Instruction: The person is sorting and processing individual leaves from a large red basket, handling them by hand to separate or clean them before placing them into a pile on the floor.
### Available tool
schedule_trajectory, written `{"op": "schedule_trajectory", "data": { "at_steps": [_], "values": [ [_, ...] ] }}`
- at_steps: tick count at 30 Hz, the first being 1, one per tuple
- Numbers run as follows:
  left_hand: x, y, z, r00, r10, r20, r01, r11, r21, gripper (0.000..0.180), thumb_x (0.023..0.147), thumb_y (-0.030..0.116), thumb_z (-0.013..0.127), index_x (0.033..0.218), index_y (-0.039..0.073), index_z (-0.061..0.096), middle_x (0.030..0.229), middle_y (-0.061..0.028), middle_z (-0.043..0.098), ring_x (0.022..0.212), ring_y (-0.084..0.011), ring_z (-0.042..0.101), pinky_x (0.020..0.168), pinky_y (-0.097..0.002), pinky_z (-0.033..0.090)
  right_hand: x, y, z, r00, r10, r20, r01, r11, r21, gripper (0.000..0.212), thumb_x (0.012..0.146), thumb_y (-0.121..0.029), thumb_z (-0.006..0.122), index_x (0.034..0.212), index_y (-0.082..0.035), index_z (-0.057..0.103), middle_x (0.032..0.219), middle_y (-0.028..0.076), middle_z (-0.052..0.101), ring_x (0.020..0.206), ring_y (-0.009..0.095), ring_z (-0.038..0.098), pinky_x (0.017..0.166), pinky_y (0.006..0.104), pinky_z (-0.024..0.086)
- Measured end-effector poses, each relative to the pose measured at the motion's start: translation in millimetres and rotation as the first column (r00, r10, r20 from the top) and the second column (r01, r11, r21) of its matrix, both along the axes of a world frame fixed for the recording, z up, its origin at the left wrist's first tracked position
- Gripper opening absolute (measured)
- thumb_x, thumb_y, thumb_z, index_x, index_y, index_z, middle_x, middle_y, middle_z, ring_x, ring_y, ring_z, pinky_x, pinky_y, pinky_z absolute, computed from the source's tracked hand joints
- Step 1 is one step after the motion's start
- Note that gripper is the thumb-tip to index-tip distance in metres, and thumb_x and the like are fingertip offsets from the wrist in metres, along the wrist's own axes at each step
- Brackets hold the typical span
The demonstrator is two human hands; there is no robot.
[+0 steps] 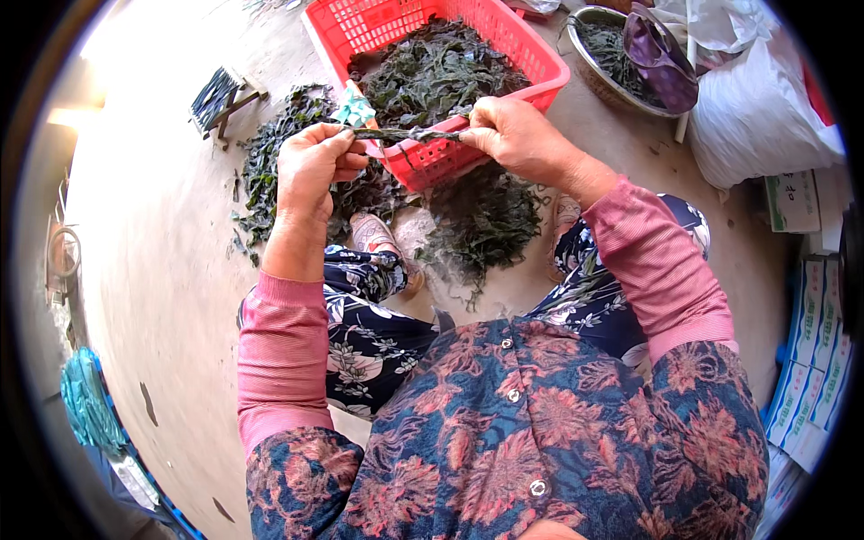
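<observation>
Both my hands pinch a dark green twisted seaweed strand (409, 135), upper centre: left hand (310, 166) and right hand (513, 135) each clamped on an end. Red plastic mesh basket (531, 54) of seaweed just behind.

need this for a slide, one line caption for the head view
Both hands, left hand and right hand, stretch a dark seaweed strip above a red basket of seaweed.

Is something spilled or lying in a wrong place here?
Yes. Dark seaweed pieces lie in loose heaps on the bare floor, outside the red basket, around the person's feet. The left hand and right hand stretch one seaweed strip between them.
</observation>
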State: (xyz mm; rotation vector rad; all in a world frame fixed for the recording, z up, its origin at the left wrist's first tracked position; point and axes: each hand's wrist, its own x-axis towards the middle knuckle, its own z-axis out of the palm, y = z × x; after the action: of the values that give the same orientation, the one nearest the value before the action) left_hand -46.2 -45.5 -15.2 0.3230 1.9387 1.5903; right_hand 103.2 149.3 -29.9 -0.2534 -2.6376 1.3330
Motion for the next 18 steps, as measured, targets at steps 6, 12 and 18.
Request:
{"op": "schedule_trajectory", "data": {
  "at_steps": [6,12,18],
  "values": [
    [-12,-14,-14,0.997,0.032,-0.076,-0.042,0.989,-0.142,0.018,0.074,0.001,0.053,0.091,0.005,0.055,0.087,-0.0058,0.060,0.069,-0.0103,0.060,0.049,-0.0193,0.047,-17,-16,-13,0.998,0.040,-0.047,-0.039,0.999,0.035,0.020,0.080,-0.014,0.058,0.072,-0.001,0.046,0.063,0.005,0.049,0.058,0.012,0.044,0.054,0.0275,0.038],
    [15,-1,2,0.869,-0.413,-0.273,0.440,0.897,0.042,0.050,0.066,0.001,0.056,0.116,0.009,0.049,0.116,-0.0013,0.050,0.114,-0.0151,0.039,0.094,-0.0333,0.030,-32,-29,-6,0.969,0.210,-0.131,-0.234,0.951,-0.202,0.014,0.078,-0.014,0.059,0.077,-0.001,0.053,0.066,0.008,0.055,0.062,0.016,0.052,0.058,0.0300,0.042],
    [9,1,-10,0.867,-0.402,-0.296,0.427,0.904,0.022,0.016,0.078,0.007,0.058,0.092,0.000,0.060,0.080,0.0006,0.059,0.074,-0.0061,0.052,0.071,-0.0207,0.042,-40,-26,2,0.965,0.229,-0.128,-0.251,0.949,-0.190,0.014,0.079,-0.012,0.060,0.080,-0.001,0.053,0.069,0.003,0.053,0.065,0.009,0.047,0.059,0.0248,0.041]
  ]
}}
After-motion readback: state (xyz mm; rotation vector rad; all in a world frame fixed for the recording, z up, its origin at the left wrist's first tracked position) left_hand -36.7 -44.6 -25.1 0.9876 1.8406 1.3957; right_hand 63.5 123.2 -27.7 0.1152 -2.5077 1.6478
